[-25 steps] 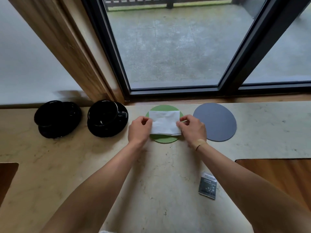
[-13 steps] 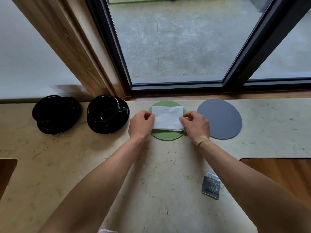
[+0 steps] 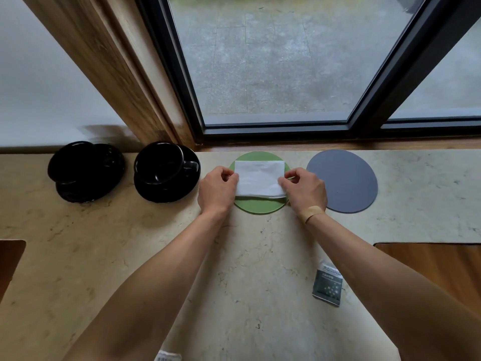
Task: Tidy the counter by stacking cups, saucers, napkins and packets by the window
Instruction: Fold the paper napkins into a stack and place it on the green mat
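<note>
A white folded napkin lies on a round green coaster near the window. My left hand pinches the napkin's left edge and my right hand pinches its right edge. A grey round coaster lies just right of the green one. Left of my hands stand two black cup-and-saucer sets, one close and one further left. A dark grey packet lies on the counter by my right forearm. Another packet's white corner shows at the bottom edge.
The beige marble counter runs along a black-framed window with a wooden post at its left. Wooden cut-outs sit at the left and right of the counter's near side.
Both hands and the napkin have stayed on the green coaster, with only slight finger shifts along its edges. The camera has tipped a little, shifting the scene in the frame.
</note>
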